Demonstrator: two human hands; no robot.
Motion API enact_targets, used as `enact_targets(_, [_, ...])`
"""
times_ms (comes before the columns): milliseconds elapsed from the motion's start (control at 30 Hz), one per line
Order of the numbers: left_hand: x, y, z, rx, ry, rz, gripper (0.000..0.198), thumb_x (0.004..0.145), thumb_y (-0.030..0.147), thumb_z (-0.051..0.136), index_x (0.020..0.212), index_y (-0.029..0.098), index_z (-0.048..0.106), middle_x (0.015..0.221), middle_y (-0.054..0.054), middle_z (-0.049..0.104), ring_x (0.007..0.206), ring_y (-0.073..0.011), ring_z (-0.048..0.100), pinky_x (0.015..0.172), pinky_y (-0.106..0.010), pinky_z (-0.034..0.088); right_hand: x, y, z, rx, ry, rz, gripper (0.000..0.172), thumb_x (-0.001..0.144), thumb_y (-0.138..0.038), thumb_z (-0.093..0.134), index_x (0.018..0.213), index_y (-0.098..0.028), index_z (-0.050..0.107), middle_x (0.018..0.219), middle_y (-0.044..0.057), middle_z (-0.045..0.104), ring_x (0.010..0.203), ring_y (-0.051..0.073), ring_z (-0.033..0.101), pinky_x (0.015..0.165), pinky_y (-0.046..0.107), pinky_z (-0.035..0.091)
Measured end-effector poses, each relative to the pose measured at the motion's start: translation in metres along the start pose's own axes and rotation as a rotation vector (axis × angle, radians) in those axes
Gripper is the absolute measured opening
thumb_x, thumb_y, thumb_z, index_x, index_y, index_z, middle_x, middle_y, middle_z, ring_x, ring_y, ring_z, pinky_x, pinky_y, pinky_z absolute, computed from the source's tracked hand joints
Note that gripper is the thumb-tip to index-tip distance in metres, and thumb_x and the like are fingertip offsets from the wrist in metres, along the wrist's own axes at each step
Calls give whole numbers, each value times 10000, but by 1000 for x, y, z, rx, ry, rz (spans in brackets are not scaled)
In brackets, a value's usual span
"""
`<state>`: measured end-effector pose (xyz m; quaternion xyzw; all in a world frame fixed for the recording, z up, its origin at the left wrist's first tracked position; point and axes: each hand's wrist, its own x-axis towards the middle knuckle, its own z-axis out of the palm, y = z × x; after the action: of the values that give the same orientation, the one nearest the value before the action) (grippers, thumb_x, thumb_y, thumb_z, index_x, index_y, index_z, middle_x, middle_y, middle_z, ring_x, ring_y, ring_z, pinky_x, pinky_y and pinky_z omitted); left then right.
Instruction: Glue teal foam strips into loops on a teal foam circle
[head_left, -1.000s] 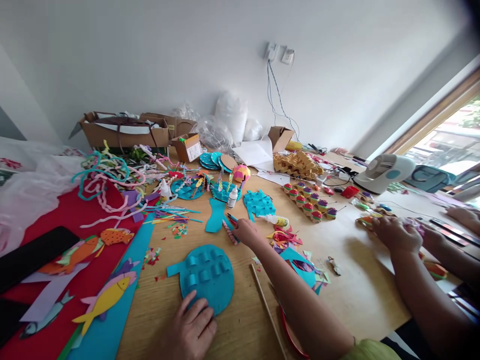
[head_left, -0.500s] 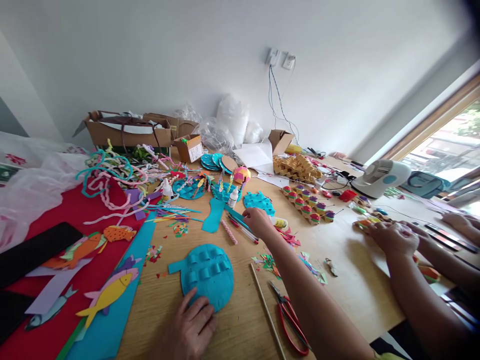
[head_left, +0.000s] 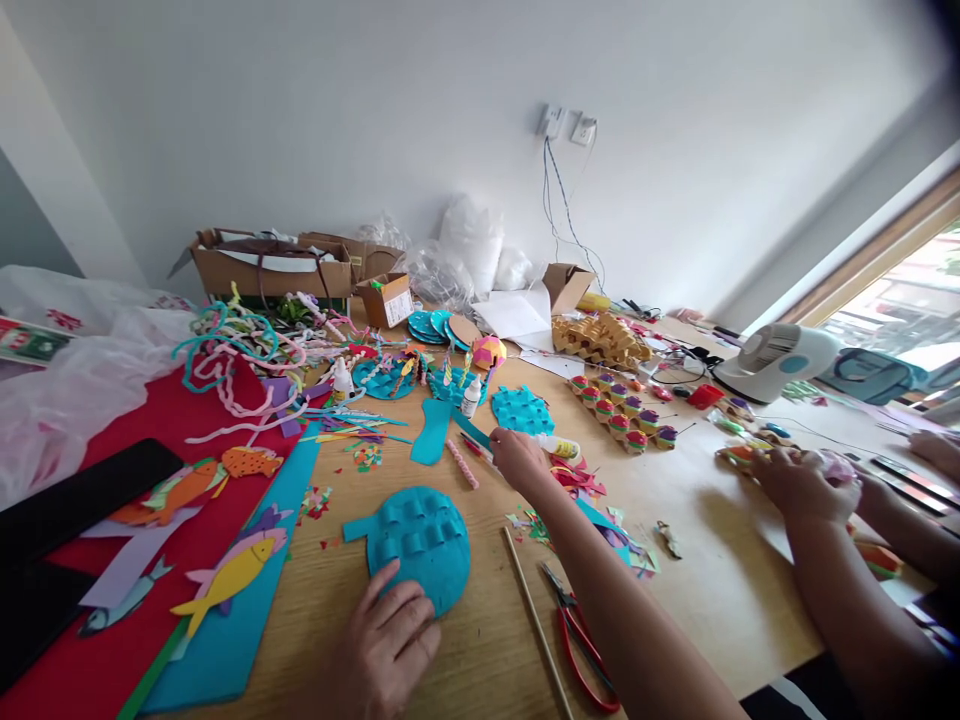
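The left hand [head_left: 396, 630] steadied the blue disc [head_left: 421, 535]; the right hand [head_left: 519, 462] had gone to a blue strip [head_left: 472, 429].
On the worktop [head_left: 720, 600], the left grip lay unclosed, fingers slightly apart on the disc's lower edge. The right had shifted from beside the pink twisted stick [head_left: 462, 464], its grip seemingly pinched on the strip's near end, leaving the disc, by my judgement, steadied one-handed.
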<state>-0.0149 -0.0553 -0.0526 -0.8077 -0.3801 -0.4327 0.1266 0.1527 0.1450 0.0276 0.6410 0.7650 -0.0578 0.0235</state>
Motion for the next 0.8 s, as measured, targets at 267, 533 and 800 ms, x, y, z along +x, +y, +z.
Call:
enact_targets(267, [49, -7, -43, -172, -34, -156, 290, 844, 76, 359, 897, 224, 602, 786, 9, 632, 819, -125, 564, 1028, -307, 282, 0, 5, 7, -29, 23, -15, 309, 887, -242, 345, 929, -216, 650, 1005, 97, 647, 882, 213, 596, 602, 259, 335])
enact_targets(533, [82, -1, -54, -200, -262, -163, 301, 786, 19, 378, 894, 215, 579, 775, 3, 635, 772, -147, 572, 986, -380, 352, -4, 3, 6, -15, 61, -34, 278, 866, -219, 361, 929, -211, 631, 946, 94, 661, 826, 212, 606, 570, 260, 310])
enact_targets(800, [97, -7, -55, -254, -425, -242, 285, 797, 41, 390, 883, 194, 614, 818, -33, 672, 808, -164, 609, 974, -414, 369, -7, 1, -2, 39, 101, -30, 268, 851, -182, 374, 907, -201, 635, 885, 105, 674, 773, 221, 611, 541, 263, 284])
